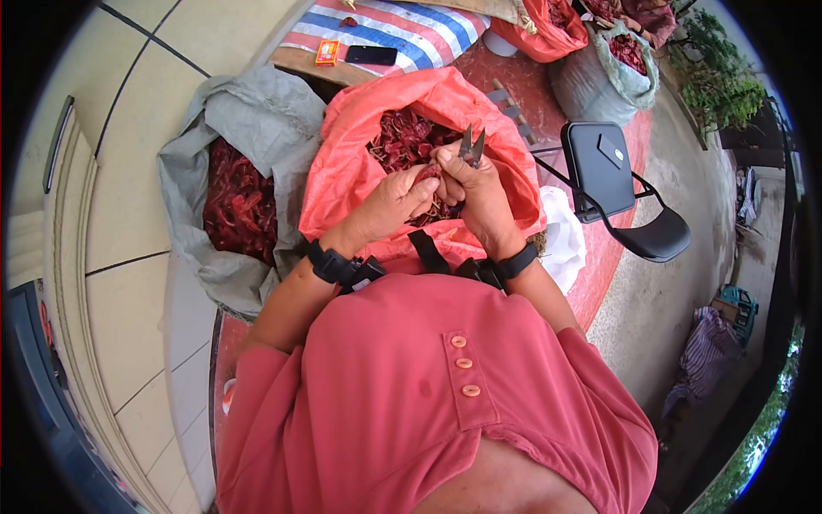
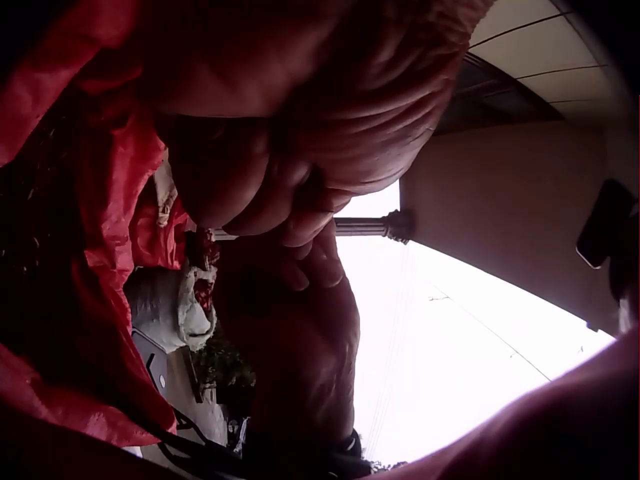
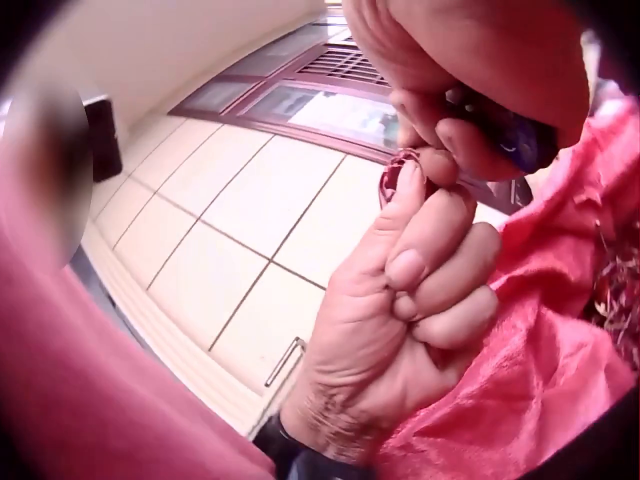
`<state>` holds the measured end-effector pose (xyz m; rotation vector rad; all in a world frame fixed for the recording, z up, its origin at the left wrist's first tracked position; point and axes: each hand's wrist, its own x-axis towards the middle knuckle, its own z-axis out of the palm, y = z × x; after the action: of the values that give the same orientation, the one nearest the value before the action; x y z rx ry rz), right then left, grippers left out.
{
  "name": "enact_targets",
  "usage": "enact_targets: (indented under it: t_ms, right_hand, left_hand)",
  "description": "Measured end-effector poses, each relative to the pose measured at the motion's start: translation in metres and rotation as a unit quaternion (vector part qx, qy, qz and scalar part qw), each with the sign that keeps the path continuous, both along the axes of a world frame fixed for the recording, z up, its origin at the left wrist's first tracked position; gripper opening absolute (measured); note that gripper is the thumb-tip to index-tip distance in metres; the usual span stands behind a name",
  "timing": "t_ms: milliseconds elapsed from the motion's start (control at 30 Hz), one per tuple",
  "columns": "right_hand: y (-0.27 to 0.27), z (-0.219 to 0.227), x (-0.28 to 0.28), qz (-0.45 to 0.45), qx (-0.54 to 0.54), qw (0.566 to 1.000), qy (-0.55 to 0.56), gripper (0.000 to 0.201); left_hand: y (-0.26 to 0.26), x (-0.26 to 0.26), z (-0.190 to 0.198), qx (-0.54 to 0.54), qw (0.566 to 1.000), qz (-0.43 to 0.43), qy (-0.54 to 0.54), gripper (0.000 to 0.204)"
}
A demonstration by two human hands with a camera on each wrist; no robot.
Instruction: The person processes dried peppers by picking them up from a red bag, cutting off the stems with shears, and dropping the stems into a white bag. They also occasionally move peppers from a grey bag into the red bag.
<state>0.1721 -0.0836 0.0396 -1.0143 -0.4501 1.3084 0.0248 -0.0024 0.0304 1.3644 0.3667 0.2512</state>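
Note:
In the head view, a dark red dried chili [image 1: 428, 175] is pinched between the thumb and fingers of the left hand [image 1: 387, 206]. The right hand [image 1: 481, 195] grips scissors [image 1: 471, 147], their two pointed blades slightly apart and pointing away from the body. Its fingertips meet the left hand's at the chili. The right wrist view shows the left hand [image 3: 395, 290] curled, with the shiny red chili [image 3: 388, 184] at its thumb tip, and the right hand [image 3: 480, 70] around a dark object. In the left wrist view, the left hand [image 2: 300, 130] is in shadow above the right hand [image 2: 300, 340].
Below the hands, an open red sack [image 1: 342, 128] contains dried chilies. A grey sack [image 1: 193, 197] of chilies stands left. A black folding chair [image 1: 599, 163] is at right, beside a white bag [image 1: 561, 231]. A phone [image 1: 372, 56] and small box [image 1: 327, 52] lie beyond.

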Motion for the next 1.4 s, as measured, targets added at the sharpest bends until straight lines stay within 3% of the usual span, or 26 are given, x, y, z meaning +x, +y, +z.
enact_targets:
  t_ms: [133,233,367,433,467,500,533,567,633,667,767,800,833,867,967,1000,1067,1100,1133,1167,1200,1233,1300,1367,1400]
  right_hand:
    - [-0.005,-0.018,0.005,0.06,0.006,0.978,0.199,0.019]
    - [-0.007,-0.026,0.007,0.044,-0.053,0.937,0.342,0.019]
    - [-0.009,-0.034,0.012,0.014,-0.006,0.891,0.454,0.019]
    - [-0.013,-0.041,0.029,-0.023,0.055,0.855,0.515,0.019]
    - [-0.019,-0.034,0.036,-0.061,0.05,0.906,0.416,0.018]
    - [-0.026,-0.025,0.042,-0.117,0.019,0.97,0.212,0.018]
    - [-0.037,-0.019,0.047,-0.161,0.01,0.984,0.068,0.018]
    - [-0.049,-0.017,0.055,-0.225,-0.042,0.971,-0.07,0.019]
    - [-0.078,-0.013,0.072,-0.316,-0.159,0.884,-0.304,0.015]
    - [-0.095,-0.03,0.083,-0.358,-0.136,0.829,-0.408,0.012]
    - [-0.162,-0.075,0.126,-0.34,-0.205,0.713,-0.578,0.014]
    - [-0.184,-0.093,0.136,-0.293,-0.294,0.665,-0.62,0.014]
    - [-0.204,-0.113,0.145,-0.243,-0.377,0.609,-0.654,0.015]
    - [-0.22,-0.138,0.153,-0.295,-0.363,0.677,-0.567,0.017]
    - [-0.189,-0.106,0.122,-0.331,-0.272,0.653,-0.625,0.018]
    - [-0.168,-0.097,0.109,-0.331,-0.224,0.715,-0.574,0.016]
    - [-0.127,-0.095,0.088,-0.233,-0.207,0.764,-0.565,0.016]
    - [-0.109,-0.104,0.085,-0.166,-0.154,0.731,-0.644,0.016]
    - [-0.093,-0.138,0.085,-0.122,-0.163,0.704,-0.68,0.018]
    - [-0.075,-0.143,0.079,-0.018,-0.289,0.7,-0.653,0.023]
    - [-0.056,-0.154,0.079,0.086,-0.398,0.662,-0.629,0.025]
    - [-0.049,-0.181,0.09,0.126,-0.403,0.735,-0.531,0.024]
    - [-0.045,-0.236,0.101,0.145,-0.423,0.688,-0.572,0.023]
    - [-0.059,-0.288,0.115,0.284,-0.264,0.69,-0.611,0.021]
    - [-0.059,-0.28,0.109,0.294,-0.275,0.72,-0.566,0.019]
  left_hand:
    - [-0.002,-0.002,0.002,0.039,0.999,0.001,0.019,0.022]
    - [-0.005,0.0,0.003,0.052,0.998,0.008,0.026,0.021]
    - [-0.009,0.005,0.003,0.094,0.995,0.035,0.007,0.017]
    - [-0.008,0.004,0.01,0.1,0.995,-0.004,0.022,0.016]
    - [-0.008,0.002,0.014,0.102,0.994,-0.021,0.031,0.016]
    - [-0.008,0.0,0.014,0.094,0.995,-0.018,0.027,0.017]
    - [-0.009,-0.003,0.015,0.086,0.996,-0.016,0.024,0.018]
    - [-0.009,-0.007,0.016,0.079,0.997,-0.016,0.021,0.02]
    - [-0.005,-0.022,0.033,0.15,0.988,0.03,0.027,0.027]
    - [-0.002,-0.032,0.041,0.184,0.981,0.052,0.028,0.03]
    - [0.018,-0.075,0.044,0.221,0.951,0.201,0.074,0.038]
    - [0.027,-0.091,0.041,0.263,0.926,0.248,0.11,0.037]
    - [0.037,-0.107,0.033,0.294,0.895,0.296,0.156,0.036]
    - [0.047,-0.121,0.028,0.353,0.85,0.338,0.195,0.035]
    - [0.062,-0.157,0.01,0.656,0.565,0.342,0.365,0.039]
    - [0.06,-0.156,0.011,0.608,0.618,0.364,0.34,0.04]
    - [0.053,-0.151,0.014,0.501,0.712,0.402,0.283,0.042]
    - [0.045,-0.134,0.013,0.308,0.811,0.451,0.21,0.037]
    - [0.042,-0.126,0.009,0.305,0.836,0.399,0.222,0.034]
    - [0.038,-0.12,0.007,0.302,0.857,0.347,0.233,0.031]
    - [0.028,-0.107,0.014,0.416,0.827,0.295,0.237,0.03]
    - [0.019,-0.093,0.02,0.524,0.782,0.24,0.238,0.029]
    - [0.008,-0.087,0.018,0.566,0.763,0.223,0.221,0.03]
    - [0.003,-0.091,0.012,0.573,0.753,0.231,0.225,0.031]
    - [0.001,-0.095,0.008,0.559,0.755,0.247,0.238,0.032]
